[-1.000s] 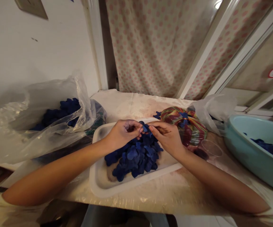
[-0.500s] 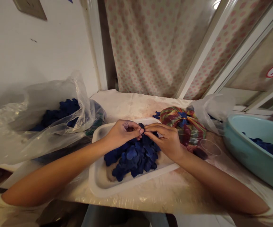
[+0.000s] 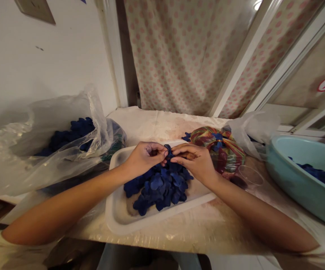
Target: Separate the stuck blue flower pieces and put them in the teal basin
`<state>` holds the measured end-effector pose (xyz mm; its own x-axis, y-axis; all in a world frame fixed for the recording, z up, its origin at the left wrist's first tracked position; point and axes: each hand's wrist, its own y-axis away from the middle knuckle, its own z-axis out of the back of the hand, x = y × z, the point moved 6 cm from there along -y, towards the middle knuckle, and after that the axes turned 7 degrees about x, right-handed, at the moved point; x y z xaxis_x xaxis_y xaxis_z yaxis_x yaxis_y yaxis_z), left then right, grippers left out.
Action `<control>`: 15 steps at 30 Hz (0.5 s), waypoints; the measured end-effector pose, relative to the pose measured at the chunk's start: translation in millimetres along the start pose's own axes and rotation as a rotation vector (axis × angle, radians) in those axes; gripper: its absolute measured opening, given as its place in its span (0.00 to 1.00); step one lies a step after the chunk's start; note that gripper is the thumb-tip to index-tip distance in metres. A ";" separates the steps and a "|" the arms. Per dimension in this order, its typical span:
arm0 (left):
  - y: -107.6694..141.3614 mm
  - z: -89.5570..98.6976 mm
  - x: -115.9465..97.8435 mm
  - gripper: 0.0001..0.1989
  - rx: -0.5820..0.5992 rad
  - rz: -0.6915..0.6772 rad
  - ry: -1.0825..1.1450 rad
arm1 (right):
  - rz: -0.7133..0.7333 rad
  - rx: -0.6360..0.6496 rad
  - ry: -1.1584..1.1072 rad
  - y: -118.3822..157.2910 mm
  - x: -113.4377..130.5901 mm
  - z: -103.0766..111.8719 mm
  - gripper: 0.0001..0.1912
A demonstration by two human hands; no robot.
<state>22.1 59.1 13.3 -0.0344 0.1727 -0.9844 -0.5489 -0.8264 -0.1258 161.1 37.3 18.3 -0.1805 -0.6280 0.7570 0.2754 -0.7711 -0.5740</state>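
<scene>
A small dark-blue fabric flower [image 3: 168,151] is pinched between my two hands, just above a white tray [image 3: 116,219]. My left hand [image 3: 148,156] grips its left side with thumb and forefinger. On the other side, the closed fingertips of my right hand [image 3: 194,159] hold the same flower. Beneath them, a heap of blue fabric flowers [image 3: 158,185] lies in the tray. My fingers cover part of the held flower.
To the left lies a clear plastic bag [image 3: 95,112] with blue flowers inside. Behind my right hand is a striped bundle [image 3: 204,137] with blue flowers on it. A turquoise basin [image 3: 288,176] stands at the right, beside a clear round lid [image 3: 250,175].
The flower has turned a little between my fingers and shows more now. My right fingertips have shifted slightly; the tray and bags are unmoved.
</scene>
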 end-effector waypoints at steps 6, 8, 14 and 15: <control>0.4 0.0 -1.1 0.03 -0.012 -0.011 0.011 | -0.113 0.025 -0.058 0.0 -9.7 -2.0 0.07; 0.8 0.3 -3.1 0.03 -0.015 -0.029 0.005 | -0.180 -0.029 -0.183 -1.6 -18.0 0.7 0.10; -0.8 5.4 -1.2 0.03 -0.061 -0.030 0.001 | -0.302 -0.339 -0.487 -4.3 -55.6 23.6 0.12; -1.6 6.5 0.3 0.04 -0.069 -0.027 0.006 | -0.304 -0.362 -0.445 -4.1 -58.8 27.6 0.12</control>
<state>17.5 64.0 14.0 -0.0150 0.1922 -0.9812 -0.4906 -0.8565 -0.1603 196.6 80.3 -15.3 0.2299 -0.3326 0.9146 -0.0758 -0.9430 -0.3239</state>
